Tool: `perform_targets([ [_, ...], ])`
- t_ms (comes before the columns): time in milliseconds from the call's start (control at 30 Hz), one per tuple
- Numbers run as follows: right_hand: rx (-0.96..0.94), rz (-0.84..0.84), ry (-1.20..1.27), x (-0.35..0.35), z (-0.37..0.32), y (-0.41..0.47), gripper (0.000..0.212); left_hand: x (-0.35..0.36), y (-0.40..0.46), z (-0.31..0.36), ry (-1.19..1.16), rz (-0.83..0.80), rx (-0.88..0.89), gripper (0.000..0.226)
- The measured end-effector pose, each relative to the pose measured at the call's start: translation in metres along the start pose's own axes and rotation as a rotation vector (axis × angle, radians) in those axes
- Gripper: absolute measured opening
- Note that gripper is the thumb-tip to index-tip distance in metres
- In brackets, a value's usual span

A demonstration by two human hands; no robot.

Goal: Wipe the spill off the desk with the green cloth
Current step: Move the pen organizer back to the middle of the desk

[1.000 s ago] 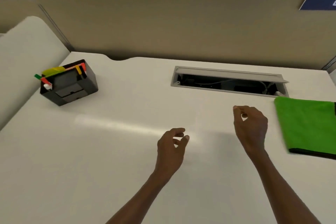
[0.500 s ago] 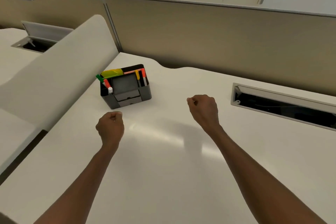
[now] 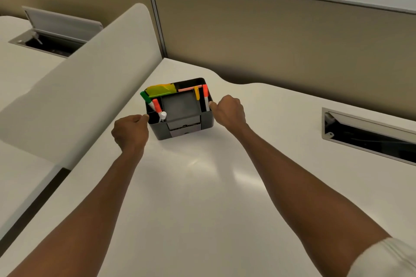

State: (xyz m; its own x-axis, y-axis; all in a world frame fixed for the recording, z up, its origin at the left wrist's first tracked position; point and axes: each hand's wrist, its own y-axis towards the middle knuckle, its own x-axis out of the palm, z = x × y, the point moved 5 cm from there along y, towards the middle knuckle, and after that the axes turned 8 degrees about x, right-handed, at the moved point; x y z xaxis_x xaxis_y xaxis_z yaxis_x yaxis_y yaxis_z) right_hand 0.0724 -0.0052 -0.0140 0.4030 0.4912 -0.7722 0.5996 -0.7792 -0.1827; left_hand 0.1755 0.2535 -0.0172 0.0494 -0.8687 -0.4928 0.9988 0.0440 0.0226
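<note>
head view, both arms extended toward the far-left corner of the bench (image 3: pixel 202 198). left hand (image 3: pixel 130 132) curled, thumb and fingertips at the left wall of a black desk organiser (image 3: pixel 180 108); right hand (image 3: pixel 229 111) curled likewise at its right wall. both look pinched on the rim, though whether the contact is firm is not resolved. organiser sits flat, holding markers and highlighters; its long axis runs left to right between the two hands, so it is bracketed evenly, neither hand nearer.

green cloth: not in view. spill: none discernible; only bright ceiling reflections on the bench surface nearer the body than the organiser.

judgement: current step looks like clearing the organiser, not wiping. wipe not yet begun. a cable tray opening (image 3: pixel 369 135) lies at the right edge of view, well apart from the organiser. since nothing green shows to the left or centre, the cloth probably lies beyond the frame, and the head would have to turn to find it.

risk: a tilt on lifting could tip the markers out.
</note>
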Motion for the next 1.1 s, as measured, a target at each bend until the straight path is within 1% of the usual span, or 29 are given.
perform_targets([
  [133,-0.023,-0.037,-0.044,0.007,-0.008,0.01,0.041,0.011,0.013,-0.004,0.054,-0.102,-0.059,0.016],
  [200,-0.019,-0.052,-0.037,0.01,-0.008,0.013,0.042,0.016,0.019,-0.007,0.135,-0.164,-0.083,0.023],
  [233,-0.017,-0.054,-0.02,0.012,-0.008,0.013,0.042,0.018,0.021,-0.008,0.129,-0.198,-0.094,0.024],
  [300,-0.016,-0.051,0.008,0.015,-0.008,0.013,0.043,0.023,0.024,-0.008,0.107,-0.26,-0.102,0.017],
  [400,-0.037,-0.048,0.034,0.015,-0.006,0.011,0.046,0.025,0.023,0.0,0.325,-0.214,-0.019,0.027],
  [433,-0.042,-0.044,0.043,0.013,-0.004,0.01,0.046,0.027,0.02,0.005,0.345,-0.202,0.006,0.024],
  [467,-0.041,-0.032,0.053,0.008,0.0,0.008,0.046,0.029,0.016,0.012,0.353,-0.206,0.045,0.02],
  [567,-0.004,0.0,0.098,-0.012,0.02,0.006,0.042,0.045,0.008,0.034,0.347,-0.209,0.186,0.025],
  [667,0.037,0.046,0.132,-0.044,0.046,0.003,0.034,0.072,-0.003,0.06,0.315,-0.231,0.277,0.026],
  [767,0.086,0.114,0.149,-0.082,0.081,0.007,0.026,0.111,-0.023,0.086,0.303,-0.304,0.353,0.026],
  [967,0.188,0.233,0.09,-0.145,0.153,0.013,0.033,0.191,-0.069,0.128,0.302,-0.477,0.466,0.027],
  [1100,0.237,0.275,0.103,-0.17,0.196,0.013,0.038,0.232,-0.097,0.145,0.328,-0.547,0.482,0.025],
])
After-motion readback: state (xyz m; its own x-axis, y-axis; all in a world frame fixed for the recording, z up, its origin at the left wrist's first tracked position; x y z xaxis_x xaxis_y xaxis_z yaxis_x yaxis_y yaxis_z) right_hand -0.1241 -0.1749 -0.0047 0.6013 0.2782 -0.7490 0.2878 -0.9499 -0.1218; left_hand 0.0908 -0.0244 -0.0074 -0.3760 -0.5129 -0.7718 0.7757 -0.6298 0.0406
